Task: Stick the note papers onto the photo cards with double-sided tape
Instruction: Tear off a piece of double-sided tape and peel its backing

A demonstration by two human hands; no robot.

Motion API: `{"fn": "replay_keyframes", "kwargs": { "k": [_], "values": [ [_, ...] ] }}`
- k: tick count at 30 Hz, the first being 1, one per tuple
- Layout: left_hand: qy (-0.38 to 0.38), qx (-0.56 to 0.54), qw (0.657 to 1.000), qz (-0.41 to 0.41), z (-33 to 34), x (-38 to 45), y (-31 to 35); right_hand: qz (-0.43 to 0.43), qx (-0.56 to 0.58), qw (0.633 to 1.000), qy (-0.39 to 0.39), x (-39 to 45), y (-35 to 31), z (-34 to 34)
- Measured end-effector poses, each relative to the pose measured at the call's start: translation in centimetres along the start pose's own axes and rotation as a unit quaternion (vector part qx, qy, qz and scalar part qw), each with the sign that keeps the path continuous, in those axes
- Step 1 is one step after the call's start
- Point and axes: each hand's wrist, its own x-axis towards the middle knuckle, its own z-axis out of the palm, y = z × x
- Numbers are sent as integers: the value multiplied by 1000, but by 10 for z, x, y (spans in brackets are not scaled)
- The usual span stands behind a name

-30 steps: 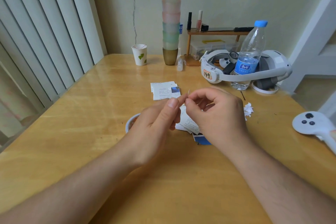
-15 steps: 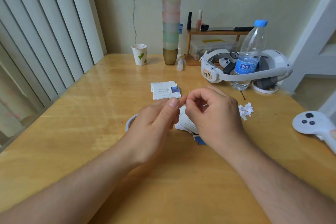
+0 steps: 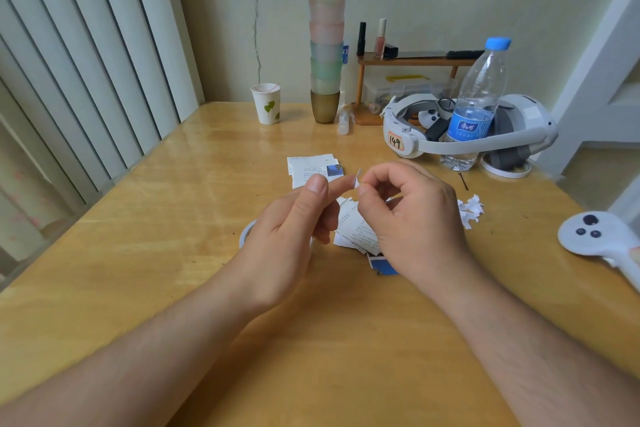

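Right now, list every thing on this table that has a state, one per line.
left hand: pinches tape piece
right hand: pinches tape piece
tape piece: held above table
water bottle: capped, upright
tumblers: stacked, upright
paper cup: upright
note papers: loose pile
backing scraps: crumpled

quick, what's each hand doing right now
Left hand: pinches a small tape piece.
Right hand: pinches the same piece's other side.
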Motion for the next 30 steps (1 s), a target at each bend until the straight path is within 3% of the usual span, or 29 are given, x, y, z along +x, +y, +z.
{"fn": "replay_keyframes", "kwargs": {
  "k": [22,30],
  "values": [
    [-7,-1,1000,5,0,0,-4,34,35,999,-7,0,-3,-2],
    [6,-155,986,-63,2,7,-5,88,95,989,-66,2,-2,-4]
  ]
}}
